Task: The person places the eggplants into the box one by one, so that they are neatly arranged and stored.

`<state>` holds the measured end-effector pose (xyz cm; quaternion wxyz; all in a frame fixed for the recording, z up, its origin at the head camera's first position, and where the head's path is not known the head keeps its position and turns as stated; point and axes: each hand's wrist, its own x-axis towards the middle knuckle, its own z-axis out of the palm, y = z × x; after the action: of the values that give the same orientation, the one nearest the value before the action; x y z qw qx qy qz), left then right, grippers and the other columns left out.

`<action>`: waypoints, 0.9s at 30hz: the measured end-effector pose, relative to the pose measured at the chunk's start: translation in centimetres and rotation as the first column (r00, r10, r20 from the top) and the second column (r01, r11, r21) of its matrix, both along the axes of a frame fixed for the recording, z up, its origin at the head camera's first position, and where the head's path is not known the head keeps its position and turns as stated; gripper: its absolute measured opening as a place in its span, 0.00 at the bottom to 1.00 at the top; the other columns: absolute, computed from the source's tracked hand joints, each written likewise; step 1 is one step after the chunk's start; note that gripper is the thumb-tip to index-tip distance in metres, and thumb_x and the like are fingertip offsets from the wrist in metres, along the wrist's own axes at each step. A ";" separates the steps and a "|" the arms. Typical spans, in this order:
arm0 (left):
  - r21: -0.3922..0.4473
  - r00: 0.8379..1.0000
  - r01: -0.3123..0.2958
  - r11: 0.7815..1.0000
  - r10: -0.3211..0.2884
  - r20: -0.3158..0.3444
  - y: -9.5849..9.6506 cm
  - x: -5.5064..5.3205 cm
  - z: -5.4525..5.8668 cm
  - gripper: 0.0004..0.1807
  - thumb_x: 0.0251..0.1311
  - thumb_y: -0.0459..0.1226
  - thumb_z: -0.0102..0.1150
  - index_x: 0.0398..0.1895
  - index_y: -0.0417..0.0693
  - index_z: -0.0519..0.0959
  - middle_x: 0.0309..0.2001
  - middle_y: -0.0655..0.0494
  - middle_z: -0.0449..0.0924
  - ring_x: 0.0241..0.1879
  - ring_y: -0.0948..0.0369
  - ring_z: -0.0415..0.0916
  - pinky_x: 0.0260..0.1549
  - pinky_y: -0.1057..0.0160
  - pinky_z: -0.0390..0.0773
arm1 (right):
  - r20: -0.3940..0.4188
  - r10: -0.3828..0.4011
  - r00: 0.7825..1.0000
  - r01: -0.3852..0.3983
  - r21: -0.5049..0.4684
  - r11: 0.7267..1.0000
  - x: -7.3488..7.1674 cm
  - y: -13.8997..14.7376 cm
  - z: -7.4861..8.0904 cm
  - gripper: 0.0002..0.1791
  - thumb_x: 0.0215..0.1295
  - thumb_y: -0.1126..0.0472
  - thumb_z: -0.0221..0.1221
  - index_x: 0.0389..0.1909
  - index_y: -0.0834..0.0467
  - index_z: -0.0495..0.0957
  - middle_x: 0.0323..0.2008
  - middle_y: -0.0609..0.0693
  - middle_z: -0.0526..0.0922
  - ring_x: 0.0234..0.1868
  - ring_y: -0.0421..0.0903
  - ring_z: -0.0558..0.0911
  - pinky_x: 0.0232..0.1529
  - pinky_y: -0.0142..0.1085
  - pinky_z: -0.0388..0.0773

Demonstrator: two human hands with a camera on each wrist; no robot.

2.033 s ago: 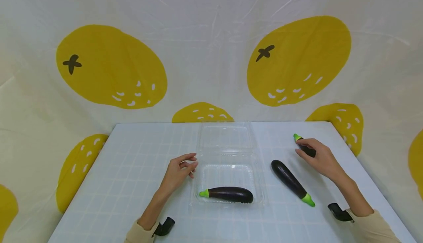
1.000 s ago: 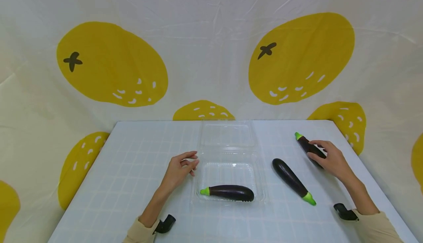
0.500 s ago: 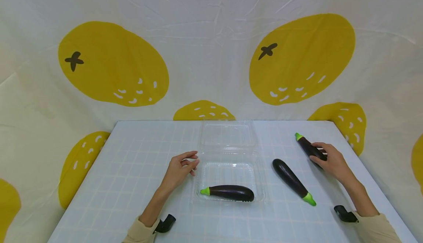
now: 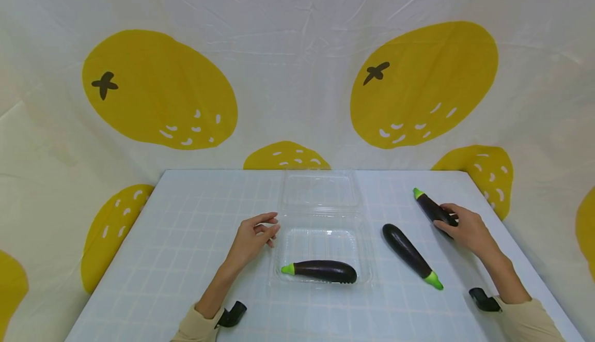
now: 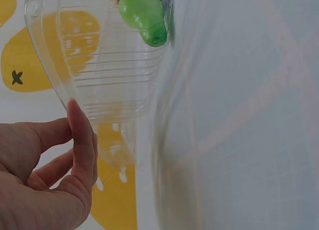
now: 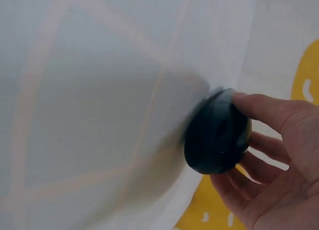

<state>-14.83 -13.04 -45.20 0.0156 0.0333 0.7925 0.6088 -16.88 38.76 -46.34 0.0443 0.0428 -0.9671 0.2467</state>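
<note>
My right hand [image 4: 469, 228] grips the rounded end of an eggplant [image 4: 431, 208] at the right of the table, thumb on one side and fingers on the other. Its green stem points to the far left. The right wrist view shows the dark blunt end of this eggplant [image 6: 215, 135] between thumb and fingers. A fingertip of my left hand [image 4: 248, 239] touches or nearly touches the rim of a clear plastic clamshell container [image 4: 367, 249]; those fingers are relaxed and hold nothing. Inside the container a second eggplant [image 4: 323, 271] lies crosswise along the near side, stem leftward.
A third eggplant [image 4: 409, 251] lies slanted on the table between the container and my right hand. The container's lid [image 4: 318, 189] is folded back toward the far edge. A pale checked cloth covers the table [image 4: 186, 218]; a printed curtain [image 4: 293, 73] hangs behind.
My right hand has shifted from near the stem down to the rounded end of the far right eggplant, and its fingers have closed round it. My left hand has stayed in place.
</note>
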 end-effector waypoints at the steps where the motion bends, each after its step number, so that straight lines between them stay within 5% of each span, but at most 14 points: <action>1: 0.002 1.000 0.001 1.000 -0.001 0.001 -0.1 -0.1 -0.2 0.20 0.65 0.24 0.64 0.60 0.28 0.78 0.47 0.38 0.83 0.25 0.47 0.81 0.30 0.52 0.85 | 0.001 0.000 1.000 0.000 -0.003 1.000 0.0 0.0 0.0 0.30 0.66 0.62 0.69 0.61 0.76 0.71 0.55 0.78 0.75 0.49 0.72 0.77 0.51 0.67 0.75; 8: 0.016 1.000 0.020 1.000 -0.020 -0.012 -0.6 -0.9 -2.0 0.22 0.64 0.29 0.68 0.61 0.32 0.79 0.48 0.43 0.84 0.23 0.55 0.81 0.27 0.61 0.84 | -0.023 0.013 1.000 -0.013 -0.008 1.000 0.3 -0.4 0.2 0.29 0.65 0.62 0.70 0.60 0.75 0.73 0.54 0.76 0.78 0.49 0.71 0.79 0.49 0.66 0.77; 27: 0.029 0.999 0.047 0.998 -0.047 -0.016 -0.9 -1.0 -1.8 0.22 0.65 0.30 0.68 0.61 0.32 0.79 0.48 0.43 0.84 0.23 0.57 0.81 0.27 0.64 0.83 | -0.023 0.062 0.998 -0.063 -0.020 0.998 1.4 -2.7 2.6 0.28 0.65 0.63 0.69 0.62 0.71 0.74 0.55 0.74 0.79 0.50 0.70 0.80 0.50 0.64 0.80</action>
<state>-15.83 -13.89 -47.05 0.0235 0.0567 0.7826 0.6195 -15.49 36.08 -43.70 0.0481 0.0754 -0.9622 0.2574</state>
